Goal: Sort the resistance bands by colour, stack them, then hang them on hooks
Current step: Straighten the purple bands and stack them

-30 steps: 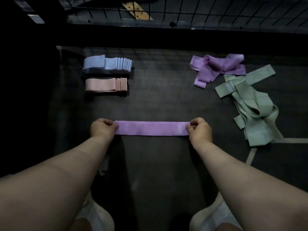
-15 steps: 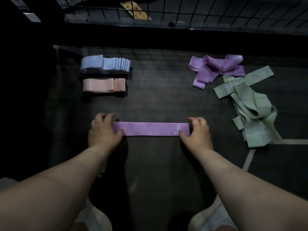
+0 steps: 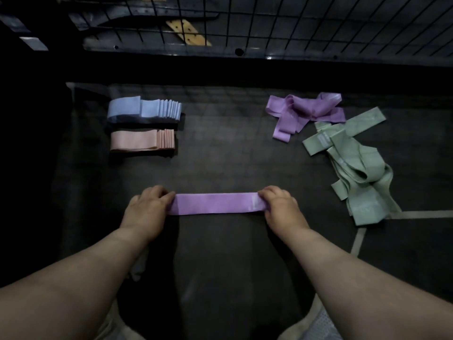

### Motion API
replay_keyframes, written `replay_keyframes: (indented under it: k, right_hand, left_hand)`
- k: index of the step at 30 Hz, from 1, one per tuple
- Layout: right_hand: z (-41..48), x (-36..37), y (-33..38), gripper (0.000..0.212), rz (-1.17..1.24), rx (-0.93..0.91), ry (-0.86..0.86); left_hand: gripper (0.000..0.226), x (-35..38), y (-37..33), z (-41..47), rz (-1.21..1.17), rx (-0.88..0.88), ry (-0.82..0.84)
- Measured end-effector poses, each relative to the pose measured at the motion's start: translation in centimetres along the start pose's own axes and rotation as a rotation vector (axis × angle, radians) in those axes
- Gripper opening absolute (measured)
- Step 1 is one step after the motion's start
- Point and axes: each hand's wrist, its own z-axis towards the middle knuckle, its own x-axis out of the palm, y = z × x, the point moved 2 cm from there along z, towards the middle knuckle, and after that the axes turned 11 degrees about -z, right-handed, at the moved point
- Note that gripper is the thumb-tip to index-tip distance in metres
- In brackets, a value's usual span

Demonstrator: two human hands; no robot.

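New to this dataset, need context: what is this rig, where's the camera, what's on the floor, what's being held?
There is no machine here, just a person's two bare hands. The single view comes from a camera worn on the head, looking forward and down. The left hand and right hand each hold one end of a flat purple band laid on the dark floor. To the left lie a neat blue stack and, nearer, a pink stack. To the right lie a loose purple pile and a loose green pile. A wire grid stands behind.

Left hand (image 3: 146,210) and right hand (image 3: 282,206) pinch purple band (image 3: 215,203).
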Motion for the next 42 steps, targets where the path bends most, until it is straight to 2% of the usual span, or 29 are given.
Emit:
replay_keyframes:
  k: [6, 9, 15, 20, 23, 25, 27, 29, 32, 36, 39, 42]
  right_hand:
    - [-0.3, -0.5, 0.0, 0.058, -0.011, -0.030, 0.035]
    - [-0.6, -0.7, -0.2, 0.059, 0.009, -0.036, 0.055]
    - [2.6, -2.4, -1.1, 0.046, 0.060, 0.231, -0.082]
    - [8.7, -5.6, -1.8, 0.047, -0.079, 0.265, 0.062]
    - [11.6, -6.3, -1.9, 0.058, -0.148, 0.262, 0.141]
    - [12.9, -6.6, -1.8, 0.065, -0.164, 0.279, 0.184]
    - [13.6, -7.1, -1.9, 0.063, -0.126, 0.307, 0.170]
    - [13.6, -8.2, -2.3, 0.053, 0.023, 0.375, 0.043]
    - [12.4, -11.6, -3.2, 0.028, 0.328, 0.445, -0.286]
    - [9.9, -19.1, -4.8, 0.012, 0.442, 0.446, -0.660]
    - [8.1, -24.2, -5.7, 0.018, 0.515, 0.422, -0.767]
    - [5.8, -29.0, -5.5, 0.020, 0.494, 0.268, -0.786]
  left_hand:
    - [0.065, -0.1, -0.3, -0.8, 0.000, 0.000, -0.021]
    - [0.062, -0.1, -0.2, -0.7, 0.015, 0.004, -0.007]
    - [0.064, -0.4, -0.2, -0.8, 0.007, 0.027, -0.013]
    - [0.062, -0.8, 0.4, -1.3, -0.009, 0.044, -0.134]
    - [0.056, -0.9, 0.2, -1.2, -0.015, 0.044, -0.183]
    - [0.057, -1.2, -0.3, -1.0, -0.031, 0.049, -0.221]
    - [0.059, -1.5, -1.0, -0.8, -0.068, 0.043, -0.241]
    - [0.057, -1.6, -1.5, -0.5, -0.097, 0.057, -0.268]
    - [0.050, -2.0, -2.6, -0.6, -0.118, 0.094, -0.326]
    - [0.050, -4.1, -5.8, -0.8, -0.184, 0.181, -0.341]
    - [0.051, -7.2, -8.8, -0.9, -0.299, 0.240, -0.337]
    - [0.051, -11.0, -11.9, -1.7, -0.402, 0.305, -0.383]
